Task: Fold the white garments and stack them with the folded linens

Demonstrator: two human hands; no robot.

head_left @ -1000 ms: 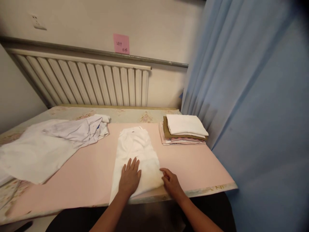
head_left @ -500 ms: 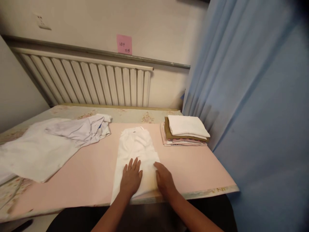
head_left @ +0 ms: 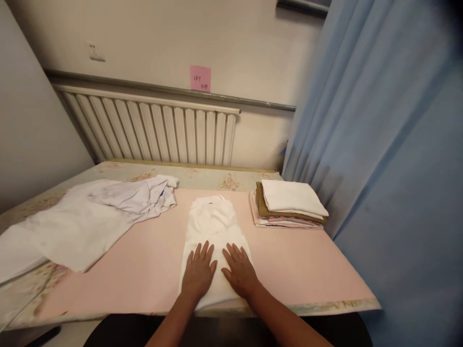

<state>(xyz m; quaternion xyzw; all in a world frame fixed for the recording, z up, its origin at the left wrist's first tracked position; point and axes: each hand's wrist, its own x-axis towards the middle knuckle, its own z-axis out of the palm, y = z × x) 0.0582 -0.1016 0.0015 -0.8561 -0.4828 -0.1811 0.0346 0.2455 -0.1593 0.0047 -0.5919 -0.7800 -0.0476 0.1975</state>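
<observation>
White garment (head_left: 213,222) at table edge (head_left: 325,307), fingers (head_left: 204,250) atop, pink cloth (head_left: 296,265) alongside

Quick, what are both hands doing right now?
Left hand: open, palm down on the white folded cloth garment, gripping nothing.
Right hand: open, palm down on the same garment, gripping nothing.

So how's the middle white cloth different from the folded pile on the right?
The white cloth lies low and long; the folded pile sits thicker, in layers. The white cloth looks mostly white, while the folded pile also shows brown and pink. Both lie on the pink cover.
</observation>
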